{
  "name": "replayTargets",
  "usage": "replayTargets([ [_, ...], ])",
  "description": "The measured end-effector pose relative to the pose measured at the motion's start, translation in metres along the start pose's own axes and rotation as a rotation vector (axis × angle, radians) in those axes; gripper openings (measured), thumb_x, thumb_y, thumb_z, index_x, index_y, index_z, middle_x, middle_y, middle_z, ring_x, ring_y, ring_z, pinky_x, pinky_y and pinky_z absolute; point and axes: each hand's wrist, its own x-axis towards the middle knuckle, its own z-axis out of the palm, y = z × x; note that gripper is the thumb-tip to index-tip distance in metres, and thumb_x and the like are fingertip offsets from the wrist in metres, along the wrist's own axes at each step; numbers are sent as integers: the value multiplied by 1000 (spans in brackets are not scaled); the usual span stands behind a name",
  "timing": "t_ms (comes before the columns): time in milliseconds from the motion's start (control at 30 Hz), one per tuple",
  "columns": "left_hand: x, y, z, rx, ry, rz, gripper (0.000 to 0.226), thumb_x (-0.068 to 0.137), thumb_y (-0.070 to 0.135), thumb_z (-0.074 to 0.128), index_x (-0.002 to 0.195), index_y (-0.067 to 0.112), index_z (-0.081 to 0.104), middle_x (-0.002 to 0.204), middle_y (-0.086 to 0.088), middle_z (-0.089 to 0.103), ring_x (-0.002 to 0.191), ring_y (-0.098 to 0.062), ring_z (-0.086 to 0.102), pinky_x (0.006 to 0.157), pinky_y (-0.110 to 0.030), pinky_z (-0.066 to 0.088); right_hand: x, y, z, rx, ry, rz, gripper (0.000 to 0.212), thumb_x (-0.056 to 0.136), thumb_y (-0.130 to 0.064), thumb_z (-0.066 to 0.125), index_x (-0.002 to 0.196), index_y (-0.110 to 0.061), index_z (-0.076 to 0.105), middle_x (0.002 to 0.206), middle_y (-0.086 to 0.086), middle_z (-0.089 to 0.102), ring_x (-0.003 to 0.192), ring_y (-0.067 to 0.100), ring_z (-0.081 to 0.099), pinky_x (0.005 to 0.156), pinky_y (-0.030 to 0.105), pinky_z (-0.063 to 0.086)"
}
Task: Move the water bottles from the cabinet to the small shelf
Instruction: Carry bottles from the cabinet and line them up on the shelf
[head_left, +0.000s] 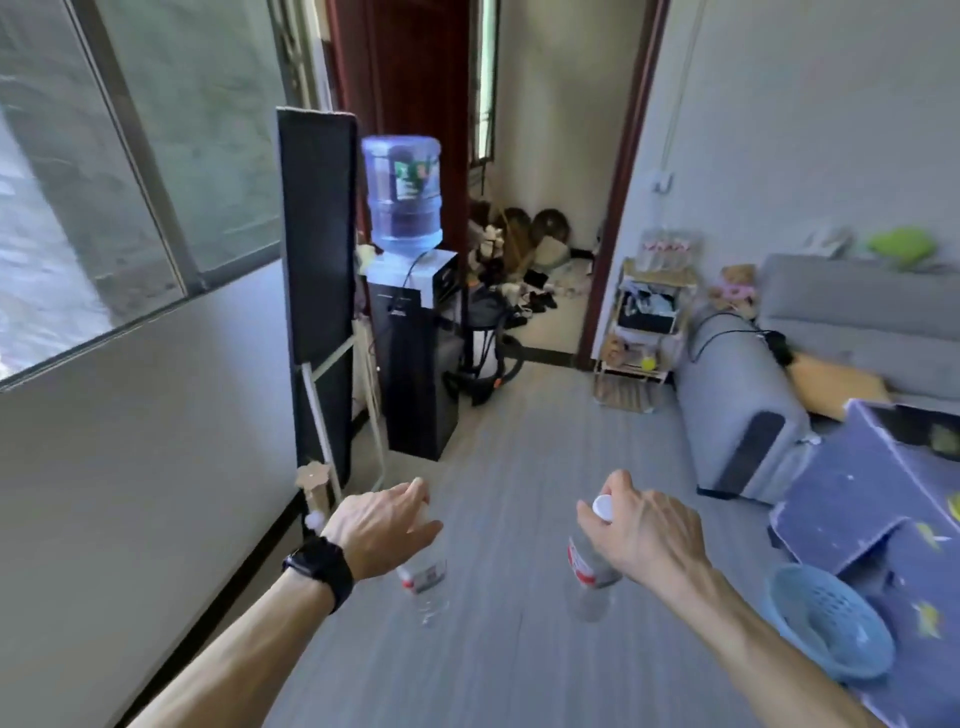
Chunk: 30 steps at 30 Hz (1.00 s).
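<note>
Two bare forearms were seen stretched out low over the floor, a bottle carried in each hand. The left bottle was held from above by the left hand, a black watch on its wrist. The bottle's top was hidden under the curled fingers, so the exact hold could not be made out, only that the bottle hung from it. The right bottle was gripped at the neck by the right hand, with fingers and thumb closed just under the white cap and the body hanging slightly tilted. Both bottles were kept clear of the floor and well apart from each other.

The shelf was seen across the room, between the doorway and the grey sofa. Its top was taken up by something pale, too blurred to be named. No cabinet was in view.

Both bottles were judged to be clear, thin-walled plastic with red-and-white labels; how full they were could not be told. If full, some weight would be felt and a swing set up when carried by the neck. If nearly empty, they would be light and easily dented. The walls would likely give under a squeeze, so the stiff neck below the cap was judged the surest place to be held.
</note>
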Motion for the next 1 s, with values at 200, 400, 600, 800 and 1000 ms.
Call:
replayTargets([
  [200, 150, 29, -67, 26, 160, 228, 32, 94, 58, 42, 108, 28, 44, 108, 6, 60, 84, -22, 61, 63, -32, 40, 95, 51, -49, -76, 145, 212, 45, 89, -61, 43, 107, -19, 49, 103, 11, 71, 98, 33, 65, 69, 36, 45],
  [400, 276, 71, -113, 86, 246, 430, 34, 97, 57, 40, 115, 28, 44, 118, 3, 56, 89, -27, 64, 70, -39, 51, 172, 84, -74, -26, 295, 395, 45, 91, -55, 49, 107, -13, 51, 103, 17, 70, 99, 38, 64, 67, 37, 42],
  [600, 392, 108, -118, 87, 214, 501, 31, 97, 54, 39, 109, 27, 48, 116, 3, 59, 90, -26, 62, 72, -38, 50, 262, 126, -69, 63, 311, 456, 44, 89, -55, 48, 106, -14, 53, 103, 15, 70, 97, 37, 62, 69, 38, 45],
  [800, 510, 160, -97, 229, 173, 574, 33, 98, 56, 35, 112, 28, 47, 115, 5, 59, 93, -23, 62, 67, -34, 43, 371, 180, -46, 86, 199, 424, 41, 86, -56, 51, 104, -19, 55, 103, 11, 68, 95, 34, 61, 66, 34, 38],
  [1000, 643, 207, -102, 241, 120, 531, 34, 98, 55, 34, 114, 27, 44, 116, 4, 58, 92, -24, 61, 66, -35, 44, 493, 246, -28, 95, 139, 392, 41, 85, -60, 50, 103, -23, 51, 102, 6, 67, 87, 31, 57, 66, 33, 40],
])
